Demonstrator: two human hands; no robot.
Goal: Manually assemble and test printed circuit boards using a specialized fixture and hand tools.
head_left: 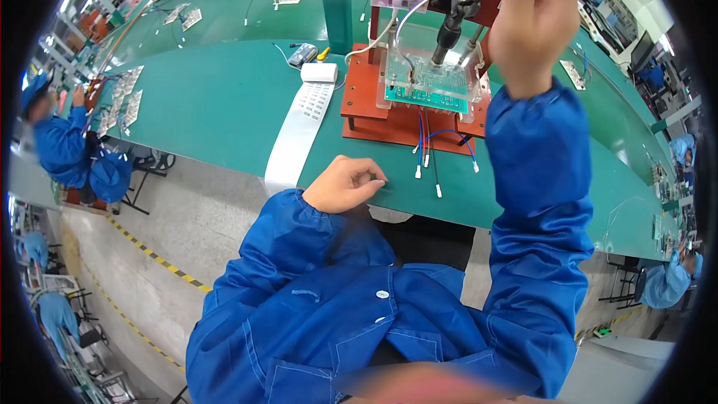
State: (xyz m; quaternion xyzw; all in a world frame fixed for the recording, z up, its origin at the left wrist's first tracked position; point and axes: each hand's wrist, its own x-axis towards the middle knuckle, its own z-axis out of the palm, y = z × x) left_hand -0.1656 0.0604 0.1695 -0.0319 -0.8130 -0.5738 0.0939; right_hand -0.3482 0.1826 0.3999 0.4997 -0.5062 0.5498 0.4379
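Head: right hand at fixture

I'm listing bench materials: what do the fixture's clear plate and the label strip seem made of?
Clear plate: glossy, probably acrylic; the green circuit board shows through. Label strip: smooth, likely paper, thin and rolled at one end; film possible.
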